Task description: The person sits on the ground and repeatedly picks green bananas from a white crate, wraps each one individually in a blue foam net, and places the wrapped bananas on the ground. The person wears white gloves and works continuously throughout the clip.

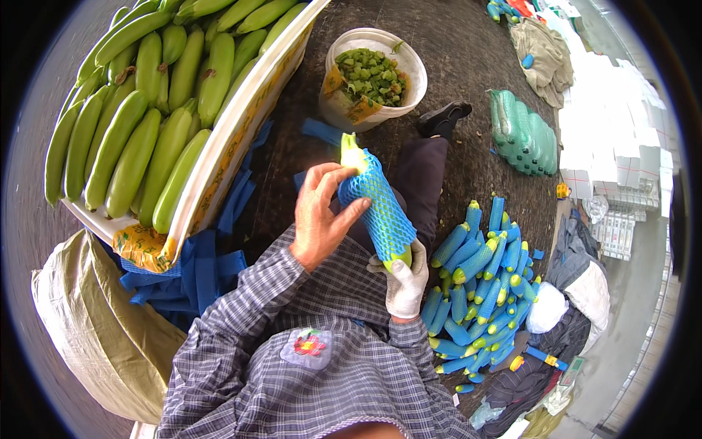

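Observation:
A pale green zucchini [352, 156] in a blue foam net sleeve [379, 208] is held in front of my body, stem end up and tilted left. The net covers its middle; both ends show bare. My bare left hand [328, 211] grips the upper part of the sleeve, thumb and fingers around it. Around the blossom end closes my right hand [407, 282], which wears a white glove. To the left, a white crate [241, 131] taped in yellow is heaped with unsleeved zucchini [164, 82]. A large pile of blue-sleeved zucchini [482, 291] lies to the right.
A white bucket [373, 116] of green trimmings stands ahead. Loose blue net sleeves [203, 269] lie under the crate, beside a tan sack [98, 329]. Green-netted zucchini bundles [521, 134], white boxes [609, 120], dark clothing [565, 329] and a blue-handled tool [545, 356] are along the right.

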`<control>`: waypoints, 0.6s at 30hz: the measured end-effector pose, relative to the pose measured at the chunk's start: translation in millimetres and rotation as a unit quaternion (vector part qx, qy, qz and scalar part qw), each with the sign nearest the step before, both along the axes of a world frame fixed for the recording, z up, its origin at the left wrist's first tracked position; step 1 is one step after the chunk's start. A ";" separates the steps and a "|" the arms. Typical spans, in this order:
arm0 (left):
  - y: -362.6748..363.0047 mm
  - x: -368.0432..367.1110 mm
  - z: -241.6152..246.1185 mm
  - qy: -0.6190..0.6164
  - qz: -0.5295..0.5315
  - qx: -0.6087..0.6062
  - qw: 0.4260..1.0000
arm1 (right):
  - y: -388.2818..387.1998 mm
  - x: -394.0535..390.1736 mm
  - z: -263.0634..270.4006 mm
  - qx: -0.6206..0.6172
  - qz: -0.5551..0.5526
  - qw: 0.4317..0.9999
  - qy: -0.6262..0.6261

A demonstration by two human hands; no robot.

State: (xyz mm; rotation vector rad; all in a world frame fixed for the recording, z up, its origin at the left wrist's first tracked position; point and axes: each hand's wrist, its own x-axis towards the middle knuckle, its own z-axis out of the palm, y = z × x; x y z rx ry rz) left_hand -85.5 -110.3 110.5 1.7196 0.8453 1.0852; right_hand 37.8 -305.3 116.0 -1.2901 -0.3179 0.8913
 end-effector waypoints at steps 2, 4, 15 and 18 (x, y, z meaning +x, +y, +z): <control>-6.2 4.0 -25.6 -0.050 -0.041 -0.019 0.998 | 1.7 1.7 -0.3 -0.045 0.019 0.998 -0.035; -22.0 -0.6 -14.9 -0.085 -0.096 -0.045 0.991 | 3.4 7.2 -0.1 -0.100 0.050 0.992 -0.049; -19.2 -54.7 -86.8 -0.195 0.153 -0.361 0.899 | 62.4 4.9 10.4 -0.033 -0.016 0.977 -0.210; -27.1 -62.2 -118.4 -0.099 0.119 -0.379 0.912 | 114.8 18.1 4.8 -0.032 -0.019 0.879 -0.476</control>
